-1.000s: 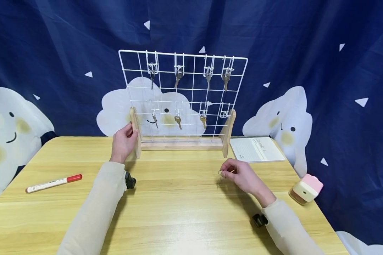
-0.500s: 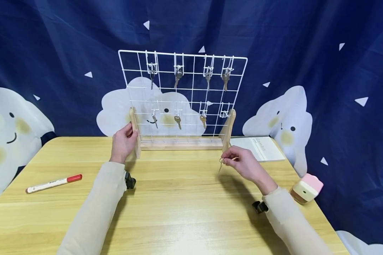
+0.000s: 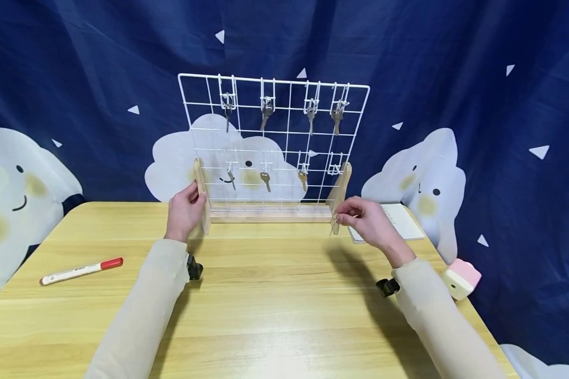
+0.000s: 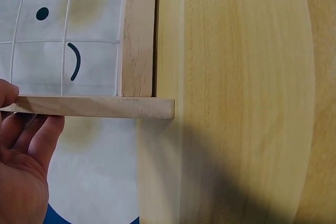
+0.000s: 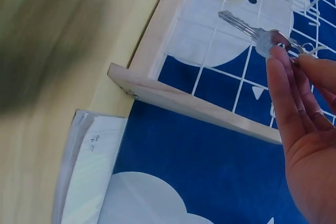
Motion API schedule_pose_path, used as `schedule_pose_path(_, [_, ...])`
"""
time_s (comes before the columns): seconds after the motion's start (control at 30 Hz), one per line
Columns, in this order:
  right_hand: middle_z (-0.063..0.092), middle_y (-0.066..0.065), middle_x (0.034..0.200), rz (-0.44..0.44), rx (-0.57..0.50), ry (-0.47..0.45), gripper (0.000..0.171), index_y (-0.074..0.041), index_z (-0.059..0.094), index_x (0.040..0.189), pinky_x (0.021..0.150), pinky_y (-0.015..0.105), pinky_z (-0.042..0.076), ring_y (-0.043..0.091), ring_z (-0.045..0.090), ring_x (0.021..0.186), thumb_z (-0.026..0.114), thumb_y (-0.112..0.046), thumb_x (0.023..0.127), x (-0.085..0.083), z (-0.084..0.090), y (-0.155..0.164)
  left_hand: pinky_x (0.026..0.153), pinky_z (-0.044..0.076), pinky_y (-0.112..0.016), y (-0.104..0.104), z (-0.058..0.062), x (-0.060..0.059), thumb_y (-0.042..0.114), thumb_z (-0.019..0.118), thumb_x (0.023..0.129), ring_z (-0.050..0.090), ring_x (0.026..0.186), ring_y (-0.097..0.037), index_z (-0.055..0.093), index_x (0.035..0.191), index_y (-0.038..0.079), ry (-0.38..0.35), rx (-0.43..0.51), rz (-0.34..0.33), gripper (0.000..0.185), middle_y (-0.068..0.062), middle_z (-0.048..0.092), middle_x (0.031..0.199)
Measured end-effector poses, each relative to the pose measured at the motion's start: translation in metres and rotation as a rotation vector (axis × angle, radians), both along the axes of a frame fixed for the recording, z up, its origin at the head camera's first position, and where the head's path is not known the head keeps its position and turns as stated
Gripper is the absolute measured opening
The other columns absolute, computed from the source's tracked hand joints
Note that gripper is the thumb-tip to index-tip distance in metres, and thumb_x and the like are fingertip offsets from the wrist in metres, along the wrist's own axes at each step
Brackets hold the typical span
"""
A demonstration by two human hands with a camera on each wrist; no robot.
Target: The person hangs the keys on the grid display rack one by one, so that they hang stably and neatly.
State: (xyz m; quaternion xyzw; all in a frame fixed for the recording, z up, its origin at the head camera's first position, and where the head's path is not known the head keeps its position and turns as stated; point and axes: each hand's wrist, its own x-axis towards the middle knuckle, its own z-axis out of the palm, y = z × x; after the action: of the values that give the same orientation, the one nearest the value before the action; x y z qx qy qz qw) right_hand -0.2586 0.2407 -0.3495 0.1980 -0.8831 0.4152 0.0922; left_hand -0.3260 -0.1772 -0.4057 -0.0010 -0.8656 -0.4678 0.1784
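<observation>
A white wire grid rack stands on a wooden base point(image 3: 270, 215), with keys hanging from hooks in two rows. Three keys, among them a brass key point(image 3: 303, 180), hang in the lower row; the hook point(image 3: 334, 169) at its right end is bare. My left hand point(image 3: 185, 213) grips the rack's left wooden upright point(image 4: 94, 107), thumb on one side and fingers on the other. Between thumb and fingertips, my right hand point(image 3: 370, 223) pinches a silver key point(image 5: 261, 38) by its ring, in front of the right upright point(image 5: 194, 103). The fingers partly hide the ring.
A red-capped marker point(image 3: 81, 271) lies at the table's left. Behind the right hand lies a notebook point(image 3: 404, 223), partly covered by it. Near the right edge sits a pink and cream box-shaped object point(image 3: 461, 280). A dark blue curtain point(image 3: 408, 47) hangs behind the rack.
My right hand has risen and moved forward with the key, towards the rack's right upright. The left hand keeps its grip on the left upright.
</observation>
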Motion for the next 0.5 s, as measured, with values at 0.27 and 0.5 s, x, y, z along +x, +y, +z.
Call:
schedule_pose_path(0.27, [0.069, 0.015, 0.087, -0.019, -0.085, -0.001, 0.008, 0.005, 0.069, 0.097, 0.069, 0.02, 0.055, 0.018, 0.067, 0.074, 0.067, 0.005, 0.089, -0.014, 0.015, 0.002, 0.1, 0.046, -0.041, -0.001, -0.001, -0.001, 0.017, 0.052, 0.101, 0.054, 0.123, -0.029, 0.046, 0.147, 0.009, -0.002, 0.01, 0.004, 0.047, -0.017, 0.054, 0.135])
schedule_pose_path(0.5, [0.067, 0.025, 0.093, -0.027, -0.191, 0.001, 0.01, 0.011, 0.067, 0.099, 0.072, 0.024, 0.059, 0.014, 0.067, 0.075, 0.066, 0.007, 0.09, -0.023, 0.028, 0.003, 0.1, 0.046, -0.04, 0.001, -0.002, -0.003, 0.017, 0.053, 0.101, 0.054, 0.122, -0.028, 0.046, 0.147, 0.009, -0.005, 0.017, -0.001, 0.047, -0.017, 0.054, 0.136])
